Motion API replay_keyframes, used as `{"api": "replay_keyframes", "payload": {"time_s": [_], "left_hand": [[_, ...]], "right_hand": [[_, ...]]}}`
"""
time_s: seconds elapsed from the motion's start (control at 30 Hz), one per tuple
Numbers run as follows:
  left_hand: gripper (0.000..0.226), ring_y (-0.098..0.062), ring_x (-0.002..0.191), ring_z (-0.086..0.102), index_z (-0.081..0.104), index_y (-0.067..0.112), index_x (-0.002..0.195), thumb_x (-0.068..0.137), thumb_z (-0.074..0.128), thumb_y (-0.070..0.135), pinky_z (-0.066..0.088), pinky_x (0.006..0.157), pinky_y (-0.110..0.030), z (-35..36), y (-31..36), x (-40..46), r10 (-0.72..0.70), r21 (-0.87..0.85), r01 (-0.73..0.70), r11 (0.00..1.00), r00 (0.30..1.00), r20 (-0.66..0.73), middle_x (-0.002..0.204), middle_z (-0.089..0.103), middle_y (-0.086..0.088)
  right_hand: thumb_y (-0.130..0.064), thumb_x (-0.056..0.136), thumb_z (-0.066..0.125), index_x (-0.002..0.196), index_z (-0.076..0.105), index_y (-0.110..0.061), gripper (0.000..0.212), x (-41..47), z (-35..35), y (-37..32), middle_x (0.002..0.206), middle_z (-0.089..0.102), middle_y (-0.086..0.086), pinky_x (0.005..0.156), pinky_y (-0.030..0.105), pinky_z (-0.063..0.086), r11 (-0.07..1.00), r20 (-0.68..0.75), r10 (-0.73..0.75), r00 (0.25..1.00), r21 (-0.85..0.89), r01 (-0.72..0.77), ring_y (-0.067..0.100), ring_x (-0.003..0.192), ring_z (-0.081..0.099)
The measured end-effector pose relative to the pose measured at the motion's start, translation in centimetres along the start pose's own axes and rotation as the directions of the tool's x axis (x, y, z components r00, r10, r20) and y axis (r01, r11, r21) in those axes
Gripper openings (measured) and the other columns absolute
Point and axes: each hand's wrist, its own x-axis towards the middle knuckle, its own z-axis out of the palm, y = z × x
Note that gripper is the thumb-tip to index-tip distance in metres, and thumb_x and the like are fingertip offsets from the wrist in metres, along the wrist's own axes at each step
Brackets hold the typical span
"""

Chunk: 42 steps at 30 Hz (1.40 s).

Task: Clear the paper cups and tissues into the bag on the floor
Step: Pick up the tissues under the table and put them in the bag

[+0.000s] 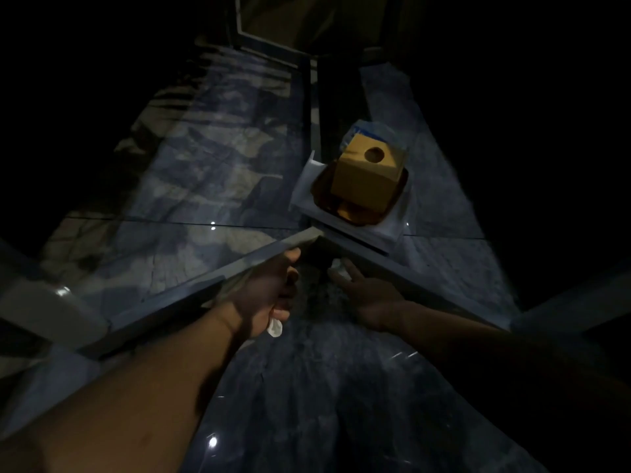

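The scene is dark. My left hand (pixel 269 295) is closed around a white crumpled tissue (pixel 275 327), which sticks out below the fist, near the corner of a glass table (pixel 211 278). My right hand (pixel 367 295) reaches toward the same corner, its fingertips on a small pale wad of tissue (pixel 338 268). I cannot tell whether the fingers have closed on it. No bag or paper cup shows clearly.
A yellow-brown cardboard box (pixel 367 175) with a round hole stands in a brown dish (pixel 322 199) on white paper, on the marble floor (pixel 205 172) beyond the table corner. Dark furniture edges frame both sides.
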Motion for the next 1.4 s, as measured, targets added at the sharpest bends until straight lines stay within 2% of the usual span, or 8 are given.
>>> {"api": "replay_keyframes", "payload": {"time_s": [0.1,0.23,0.5,0.73,0.83,1.03,1.2,1.4], "left_hand": [[0.043,-0.009,0.04,0.018,0.039,0.021,0.061,0.092,0.049,0.049,0.012,0.04,-0.015,-0.9,-0.5,0.2,0.007,0.005,-0.006,1.0,0.999,-0.043,0.052,0.022,0.003],[0.043,-0.009,0.036,0.018,0.04,0.02,0.061,0.092,0.049,0.048,0.013,0.038,-0.012,-1.5,-0.9,0.4,-0.002,-0.007,0.002,1.0,0.997,-0.078,0.047,0.023,0.005],[0.044,-0.009,0.038,0.018,0.039,0.022,0.059,0.092,0.05,0.05,0.014,0.038,-0.014,-0.2,-0.6,0.3,-0.003,0.025,0.005,1.0,0.997,-0.075,0.048,0.024,0.005],[0.046,-0.009,0.038,0.016,0.039,0.022,0.059,0.09,0.05,0.053,0.013,0.037,-0.015,0.9,0.0,-0.2,-0.007,0.052,0.01,0.999,0.999,-0.042,0.05,0.022,0.005],[0.046,-0.008,0.035,0.017,0.039,0.021,0.06,0.09,0.05,0.053,0.016,0.035,-0.013,0.9,0.3,-0.3,-0.001,0.061,0.004,0.998,0.999,-0.044,0.047,0.022,0.005],[0.041,-0.008,0.035,0.019,0.04,0.02,0.064,0.093,0.049,0.048,0.015,0.036,-0.012,1.9,1.0,-1.0,0.025,0.078,-0.023,0.997,0.999,-0.03,0.046,0.026,0.006],[0.041,-0.007,0.034,0.021,0.041,0.019,0.066,0.093,0.049,0.048,0.018,0.034,-0.012,3.0,1.2,-1.0,0.012,0.097,-0.011,0.995,1.0,-0.005,0.043,0.03,0.007],[0.043,-0.008,0.034,0.02,0.039,0.021,0.062,0.092,0.049,0.049,0.018,0.032,-0.014,3.7,1.1,-0.6,-0.007,0.126,0.006,0.992,1.0,0.007,0.047,0.027,0.006]], "right_hand": [[-0.049,0.092,0.046,0.148,0.011,-0.033,0.068,1.3,0.9,-0.3,0.161,-0.004,0.006,0.11,0.04,0.031,1.0,-0.025,-0.009,1.0,0.004,0.009,0.034,0.137,0.033],[-0.05,0.089,0.049,0.149,0.006,-0.03,0.077,1.3,1.6,-0.3,0.161,-0.001,0.008,0.115,0.041,0.022,0.997,0.075,0.0,0.997,0.077,-0.006,0.033,0.144,0.018],[-0.038,0.099,0.034,0.135,0.039,-0.013,0.044,-0.9,2.5,0.3,0.139,0.046,0.017,0.1,0.035,0.039,0.99,0.05,-0.048,0.998,-0.13,0.054,0.029,0.118,0.05],[-0.041,0.097,0.04,0.113,0.059,-0.008,0.042,-2.5,1.0,0.6,0.12,0.06,0.016,0.088,0.032,0.043,0.977,0.082,-0.045,0.996,-0.205,0.061,0.03,0.106,0.057],[-0.044,0.098,0.035,0.108,0.061,-0.006,0.047,-3.2,0.4,0.7,0.116,0.06,0.017,0.087,0.033,0.043,0.983,0.07,-0.035,0.997,-0.179,0.047,0.029,0.103,0.057],[-0.031,0.096,0.042,0.101,0.061,-0.006,0.031,-4.6,-0.6,1.2,0.112,0.063,0.017,0.078,0.029,0.042,0.976,0.095,-0.076,0.993,-0.197,0.093,0.03,0.1,0.061],[-0.053,0.096,0.031,0.089,0.065,-0.01,0.056,-5.9,-1.3,1.4,0.088,0.068,0.011,0.067,0.03,0.042,0.897,0.071,-0.164,0.984,-0.403,0.179,0.024,0.07,0.058],[-0.05,0.098,0.024,0.083,0.067,-0.01,0.061,-6.5,-1.4,1.6,0.079,0.069,0.01,0.063,0.029,0.032,0.842,-0.007,-0.258,0.966,-0.492,0.222,0.02,0.059,0.047]]}}
